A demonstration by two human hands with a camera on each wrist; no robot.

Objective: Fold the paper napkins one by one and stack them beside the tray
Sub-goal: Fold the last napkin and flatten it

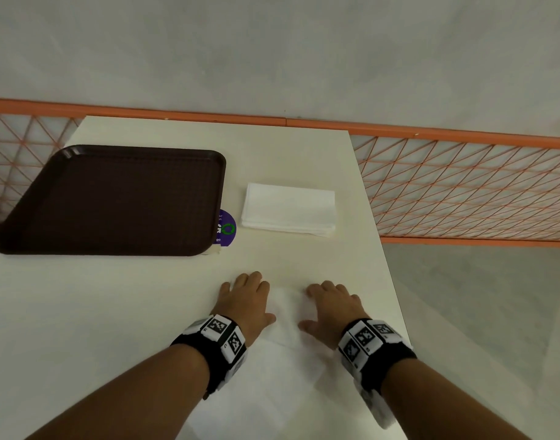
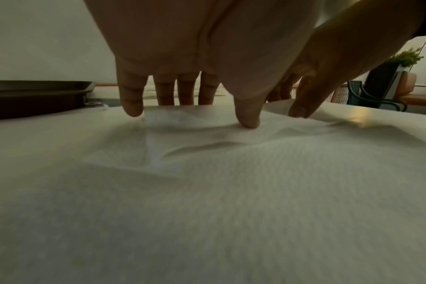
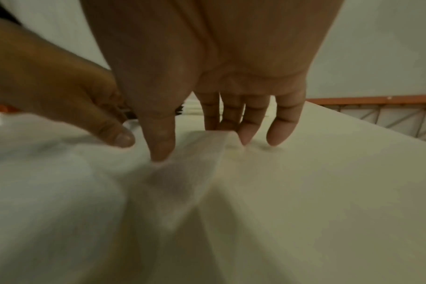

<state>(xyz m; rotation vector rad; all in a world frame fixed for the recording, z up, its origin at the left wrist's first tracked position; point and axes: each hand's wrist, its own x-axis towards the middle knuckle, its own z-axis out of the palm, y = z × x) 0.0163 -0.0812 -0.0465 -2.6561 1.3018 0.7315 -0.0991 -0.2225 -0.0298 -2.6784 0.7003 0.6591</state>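
An unfolded white paper napkin [image 1: 286, 315] lies on the cream table [image 1: 129, 312], near its front right. My left hand [image 1: 245, 296] and right hand [image 1: 331, 304] sit side by side at its far edge. In the left wrist view the left hand [image 2: 195, 113] has its thumb on the napkin [image 2: 231, 192] and its fingers behind the lifted edge. In the right wrist view the right hand [image 3: 202, 144] pinches up a ridge of the napkin [image 3: 61, 192]. A stack of folded napkins [image 1: 288, 209] lies just right of the brown tray [image 1: 113, 198].
A round purple sticker [image 1: 225, 228] shows on the table at the tray's right edge. The table's right edge [image 1: 389, 281] runs close to my right hand. An orange mesh railing [image 1: 462, 185] stands behind and to the right.
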